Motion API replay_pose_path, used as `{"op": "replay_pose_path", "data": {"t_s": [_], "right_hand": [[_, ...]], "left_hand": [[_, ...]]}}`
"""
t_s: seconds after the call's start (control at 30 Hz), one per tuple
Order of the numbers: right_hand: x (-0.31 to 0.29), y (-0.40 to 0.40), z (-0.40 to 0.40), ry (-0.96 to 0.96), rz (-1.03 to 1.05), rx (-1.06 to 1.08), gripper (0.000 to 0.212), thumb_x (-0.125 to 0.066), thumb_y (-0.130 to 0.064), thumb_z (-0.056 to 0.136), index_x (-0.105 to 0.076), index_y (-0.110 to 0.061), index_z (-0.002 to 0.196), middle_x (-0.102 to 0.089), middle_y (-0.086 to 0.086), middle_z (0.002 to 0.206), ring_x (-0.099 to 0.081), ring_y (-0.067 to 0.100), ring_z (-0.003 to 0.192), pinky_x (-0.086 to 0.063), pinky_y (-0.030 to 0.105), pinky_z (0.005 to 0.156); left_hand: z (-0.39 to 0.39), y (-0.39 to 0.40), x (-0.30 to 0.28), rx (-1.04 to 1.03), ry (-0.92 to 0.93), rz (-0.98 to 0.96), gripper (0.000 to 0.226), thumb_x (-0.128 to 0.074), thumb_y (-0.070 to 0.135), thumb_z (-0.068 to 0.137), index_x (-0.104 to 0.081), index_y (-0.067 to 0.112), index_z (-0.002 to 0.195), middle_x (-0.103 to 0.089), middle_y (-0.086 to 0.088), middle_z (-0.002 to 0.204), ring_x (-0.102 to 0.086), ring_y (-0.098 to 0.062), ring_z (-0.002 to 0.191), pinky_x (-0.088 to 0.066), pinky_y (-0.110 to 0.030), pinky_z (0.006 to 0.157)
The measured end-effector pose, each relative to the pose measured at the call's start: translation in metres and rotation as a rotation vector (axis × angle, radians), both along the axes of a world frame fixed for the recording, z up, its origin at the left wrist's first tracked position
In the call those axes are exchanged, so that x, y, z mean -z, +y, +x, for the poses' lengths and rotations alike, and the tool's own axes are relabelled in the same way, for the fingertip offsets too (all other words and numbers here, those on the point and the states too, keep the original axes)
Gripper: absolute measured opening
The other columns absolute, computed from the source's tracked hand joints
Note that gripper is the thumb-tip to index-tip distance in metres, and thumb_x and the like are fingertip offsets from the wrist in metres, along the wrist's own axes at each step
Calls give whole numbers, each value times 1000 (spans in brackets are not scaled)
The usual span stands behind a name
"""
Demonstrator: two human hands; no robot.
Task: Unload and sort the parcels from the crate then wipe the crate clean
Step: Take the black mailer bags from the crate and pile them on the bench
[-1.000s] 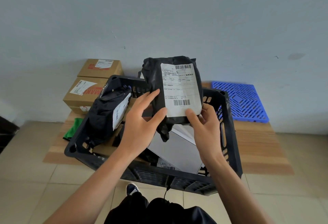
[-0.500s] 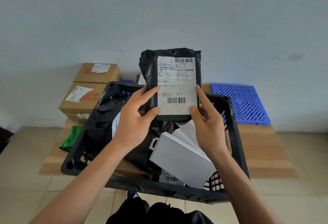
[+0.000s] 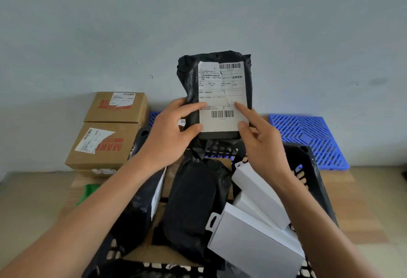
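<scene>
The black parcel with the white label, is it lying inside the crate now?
No, both hands, left and right, hold the parcel upright above the crate.

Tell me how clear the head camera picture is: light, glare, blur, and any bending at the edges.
Head view: soft, even light, no glare, faint shadows on the wall. The label on the black parcel is sharp enough to show barcodes, but its small print is unreadable. The left hand and right hand are crisp. Wide-angle bending stretches the forearms and the crate toward the lower edge.
</scene>
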State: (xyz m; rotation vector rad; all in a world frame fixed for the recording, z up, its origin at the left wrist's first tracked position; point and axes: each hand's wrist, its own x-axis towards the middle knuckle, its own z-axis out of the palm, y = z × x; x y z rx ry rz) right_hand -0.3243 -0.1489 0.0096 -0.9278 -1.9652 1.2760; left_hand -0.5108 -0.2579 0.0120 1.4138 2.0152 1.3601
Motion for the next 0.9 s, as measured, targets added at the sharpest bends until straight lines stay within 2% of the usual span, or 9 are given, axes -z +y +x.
{"op": "replay_pose_path", "data": {"t_s": [0.1, 0.2, 0.37, 0.5, 0.57, 0.63, 0.7, 0.8, 0.9], "right_hand": [[-6, 13, -22, -31, -5, 11, 43, -48, -13, 108, -53, -30, 147, -62, 1, 137, -64, -6, 73, -52, 14, 61], [-9, 31, -39, -139, 16, -7, 44, -48, -16, 108, -51, -35, 148, -63, -9, 133, -67, 12, 97, -61, 25, 77], [-9, 77, -52, -252, 70, 3, 46, -49, -16, 107, -50, -39, 148, -67, -15, 120, -65, 22, 89, -57, 29, 79], [7, 128, -62, -374, 93, -30, 49, -52, -15, 106, -51, -37, 149, -67, -7, 126, -67, 22, 89, -56, 20, 80], [19, 152, -68, -443, 92, -66, 49, -52, -14, 105, -51, -35, 149, -67, -7, 126, -67, 12, 97, -56, 19, 88], [34, 171, -72, -524, 90, -102, 49, -52, -14, 105, -51, -35, 149, -67, -7, 116, -65, 12, 85, -55, 14, 73], [50, 188, -75, -586, 59, -133, 50, -51, -13, 104, -53, -37, 148, -69, -4, 110, -61, 16, 75, -51, 20, 64], [74, 208, -80, -666, 6, -186, 51, -49, -11, 104, -54, -38, 146, -71, 1, 117, -67, 24, 81, -56, 36, 77], [99, 222, -84, -753, -67, -258, 53, -49, -10, 104, -49, -37, 150, -65, -5, 127, -71, 29, 99, -59, 42, 90]], "left_hand": [[-28, 17, 2, 38, -5, -21, 46, -71, 9, 93, -65, 27, 136, -53, 12, 136, -51, 10, 117, -39, 0, 93], [-55, 35, 7, 64, -19, -35, 43, -70, 13, 95, -66, 28, 134, -56, 10, 136, -54, 8, 115, -44, -5, 89], [-80, 79, 9, 131, -39, -72, 38, -67, 17, 98, -67, 29, 134, -61, 9, 133, -61, -2, 114, -47, -16, 99], [-98, 120, 20, 187, -74, -170, 37, -63, 17, 101, -66, 29, 135, -60, 12, 137, -68, 0, 93, -48, -19, 81], [-107, 138, 33, 204, -87, -233, 37, -63, 18, 100, -66, 28, 136, -63, 9, 138, -68, -4, 101, -53, -29, 90], [-112, 154, 48, 215, -78, -326, 37, -65, 21, 99, -66, 30, 136, -65, 8, 135, -66, -10, 110, -52, -36, 102], [-114, 167, 62, 232, -57, -441, 38, -67, 27, 98, -66, 35, 135, -68, 4, 130, -66, -20, 112, -53, -37, 98], [-118, 184, 86, 316, 43, -584, 43, -67, 31, 98, -61, 33, 141, -59, 8, 143, -55, -14, 129, -39, -21, 94], [-121, 196, 106, 386, 157, -688, 50, -66, 38, 98, -54, 34, 147, -48, 12, 154, -42, -12, 142, -28, -18, 102]]}}
